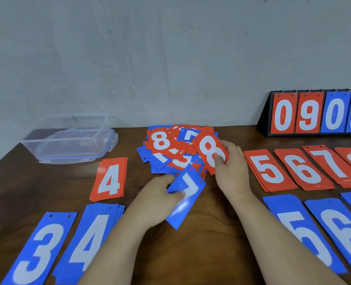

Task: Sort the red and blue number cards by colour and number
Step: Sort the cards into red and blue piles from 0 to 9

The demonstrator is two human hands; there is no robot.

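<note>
A mixed heap of red and blue number cards (166, 149) lies at the table's middle back. My left hand (156, 200) pinches a blue 7 card (188, 199) just in front of the heap. My right hand (231, 167) grips a red 8 card (208, 151) at the heap's right edge, thumb on its face. Sorted stacks lie around: red 4 (109, 179), blue 3 (41, 247), blue 4 (92, 241) on the left; red 5 (267, 169), red 6 (302, 169), red 7 (333, 163), blue 5 (302, 231), blue 6 (343, 233) on the right.
A clear plastic box (71, 138) stands on its lid at the back left. A black flip scoreboard (314, 114) showing 0 9 0 9 stands at the back right against the grey wall. More red and blue stacks run off the right edge.
</note>
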